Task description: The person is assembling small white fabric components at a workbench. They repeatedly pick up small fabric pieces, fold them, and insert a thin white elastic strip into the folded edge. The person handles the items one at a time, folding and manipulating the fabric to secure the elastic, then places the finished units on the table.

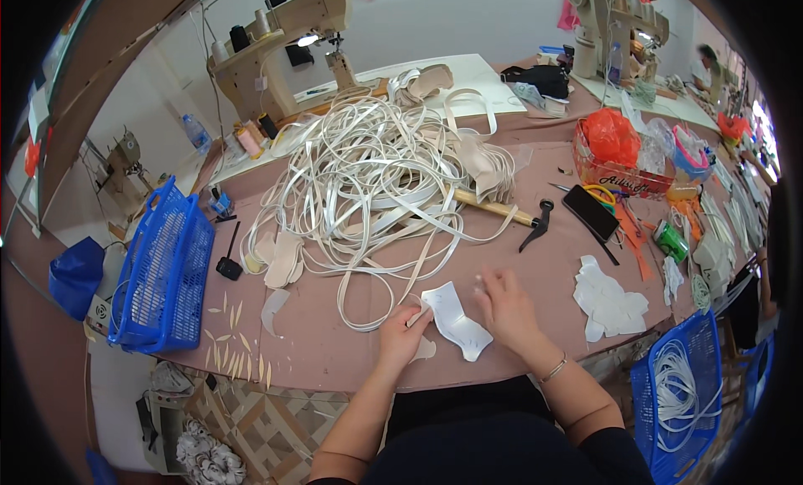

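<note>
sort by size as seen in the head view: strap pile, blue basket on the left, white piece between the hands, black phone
1. strap pile
2. blue basket
3. white piece
4. black phone

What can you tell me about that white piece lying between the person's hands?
The white piece is a thin, smooth, slightly shiny sheet, perhaps leather-like, with wavy sides and small dark marks near its edges. It lies aslant on the brownish-pink table, its upper end beside the left hand, its lower end nearer the person. The right hand is to its right; hand contact is unclear.
</note>
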A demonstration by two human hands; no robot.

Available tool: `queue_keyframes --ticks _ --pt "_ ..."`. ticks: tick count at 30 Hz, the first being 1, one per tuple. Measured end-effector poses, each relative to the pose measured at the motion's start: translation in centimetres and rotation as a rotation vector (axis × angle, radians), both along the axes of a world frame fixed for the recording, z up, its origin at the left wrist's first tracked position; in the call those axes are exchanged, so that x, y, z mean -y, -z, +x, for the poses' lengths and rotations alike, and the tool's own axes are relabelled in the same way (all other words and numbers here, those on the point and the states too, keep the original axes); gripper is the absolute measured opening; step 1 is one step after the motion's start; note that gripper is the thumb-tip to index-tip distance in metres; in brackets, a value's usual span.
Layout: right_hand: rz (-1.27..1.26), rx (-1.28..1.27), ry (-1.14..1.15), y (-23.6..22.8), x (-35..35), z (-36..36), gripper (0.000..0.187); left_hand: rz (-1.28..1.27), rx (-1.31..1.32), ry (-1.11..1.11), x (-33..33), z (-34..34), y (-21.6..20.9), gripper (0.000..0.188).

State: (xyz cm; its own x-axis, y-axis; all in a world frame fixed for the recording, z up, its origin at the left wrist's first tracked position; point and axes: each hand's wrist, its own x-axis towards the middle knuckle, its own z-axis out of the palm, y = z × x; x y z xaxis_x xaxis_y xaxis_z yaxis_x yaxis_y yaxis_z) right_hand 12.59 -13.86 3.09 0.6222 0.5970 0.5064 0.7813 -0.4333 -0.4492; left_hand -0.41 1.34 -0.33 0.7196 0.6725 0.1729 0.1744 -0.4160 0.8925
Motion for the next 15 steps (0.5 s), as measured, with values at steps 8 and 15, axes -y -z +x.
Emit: queue_keyframes --ticks 8,15 --pt "-0.160 -0.048 -0.270 0.6 -0.8 -3.7 0.019 -0.270 -0.072 0.024 0.3 -0.6 0.6 0.022" --pt "-0.193 0.043 -0.294 0.9 -1.7 -4.0 0.015 -0.267 -0.053 0.012 0.3 -0.9 1.0 0.021"
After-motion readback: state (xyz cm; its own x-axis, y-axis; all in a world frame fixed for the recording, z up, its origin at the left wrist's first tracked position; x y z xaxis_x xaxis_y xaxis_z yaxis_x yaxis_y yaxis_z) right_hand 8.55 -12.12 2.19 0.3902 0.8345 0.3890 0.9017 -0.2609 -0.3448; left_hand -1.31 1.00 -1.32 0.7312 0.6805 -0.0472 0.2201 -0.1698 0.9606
